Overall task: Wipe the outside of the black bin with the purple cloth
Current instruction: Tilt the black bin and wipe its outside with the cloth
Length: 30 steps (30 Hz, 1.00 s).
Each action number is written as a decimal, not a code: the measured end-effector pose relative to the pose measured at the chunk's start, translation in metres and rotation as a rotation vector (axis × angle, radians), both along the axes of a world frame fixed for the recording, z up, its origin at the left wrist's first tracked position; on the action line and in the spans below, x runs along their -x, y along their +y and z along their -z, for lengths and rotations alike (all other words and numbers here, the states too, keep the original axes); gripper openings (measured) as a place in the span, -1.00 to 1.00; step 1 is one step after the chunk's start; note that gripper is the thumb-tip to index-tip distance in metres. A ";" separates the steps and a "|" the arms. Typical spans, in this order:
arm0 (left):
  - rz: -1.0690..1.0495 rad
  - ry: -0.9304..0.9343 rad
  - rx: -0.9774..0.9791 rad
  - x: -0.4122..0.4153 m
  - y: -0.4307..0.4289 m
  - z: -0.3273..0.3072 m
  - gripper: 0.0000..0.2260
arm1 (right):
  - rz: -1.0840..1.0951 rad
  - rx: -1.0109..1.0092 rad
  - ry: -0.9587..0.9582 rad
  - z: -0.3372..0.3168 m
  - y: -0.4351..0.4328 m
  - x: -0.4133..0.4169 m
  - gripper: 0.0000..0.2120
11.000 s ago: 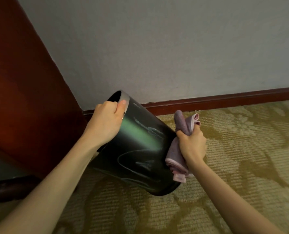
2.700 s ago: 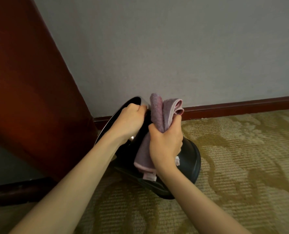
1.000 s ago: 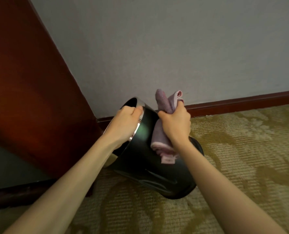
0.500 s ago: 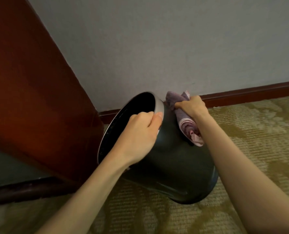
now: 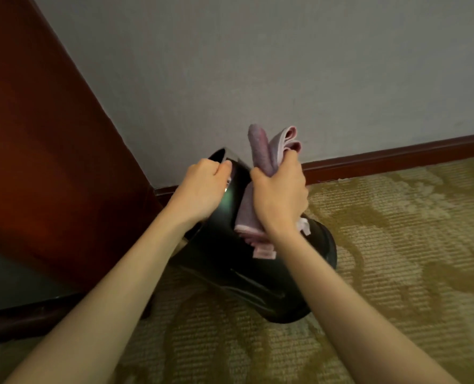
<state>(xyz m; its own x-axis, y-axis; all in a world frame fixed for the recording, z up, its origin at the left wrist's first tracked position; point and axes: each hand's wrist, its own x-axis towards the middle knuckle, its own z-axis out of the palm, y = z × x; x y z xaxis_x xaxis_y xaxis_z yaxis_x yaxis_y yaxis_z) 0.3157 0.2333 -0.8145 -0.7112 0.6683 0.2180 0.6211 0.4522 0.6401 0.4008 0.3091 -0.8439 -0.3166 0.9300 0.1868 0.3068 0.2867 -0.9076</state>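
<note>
The black bin (image 5: pixel 230 261) stands tilted on the carpet, its open mouth turned up and to the left, its base on the floor at the right. My left hand (image 5: pixel 202 189) grips the bin's silver rim at the top. My right hand (image 5: pixel 280 195) is closed around the bunched purple cloth (image 5: pixel 260 151) and presses it against the bin's upper side wall, just right of my left hand. Folds of the cloth stick up above my fist and hang below it. The far side of the bin is hidden.
A dark red wooden panel (image 5: pixel 50 162) rises at the left, close to the bin. A grey wall (image 5: pixel 258 65) with a dark red skirting board (image 5: pixel 396 159) runs behind. Patterned beige carpet (image 5: pixel 396 245) covers the floor to the right and in front.
The bin has tilted back so its mouth shows less. My right hand has slid the cloth from the bin's far right side to its near upper side, beside my left hand.
</note>
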 end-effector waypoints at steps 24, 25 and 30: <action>-0.019 -0.087 -0.078 -0.012 -0.032 0.005 -0.60 | -0.123 -0.137 0.149 0.015 -0.058 -0.021 -0.75; -0.014 -0.070 -0.078 -0.016 -0.032 0.005 -0.59 | -0.109 -0.086 0.158 0.012 -0.051 -0.019 -0.76; 0.048 -0.031 -0.076 -0.031 -0.034 0.008 -0.59 | -0.051 0.069 0.066 0.002 -0.011 -0.008 -0.79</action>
<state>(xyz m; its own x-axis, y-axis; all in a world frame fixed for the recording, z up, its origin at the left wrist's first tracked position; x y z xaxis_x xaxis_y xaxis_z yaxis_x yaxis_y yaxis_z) 0.3465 0.1998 -0.8229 -0.6862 0.6841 0.2473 0.6200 0.3721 0.6908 0.4090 0.2985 -0.8458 -0.3532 0.9243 0.1446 0.2325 0.2365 -0.9434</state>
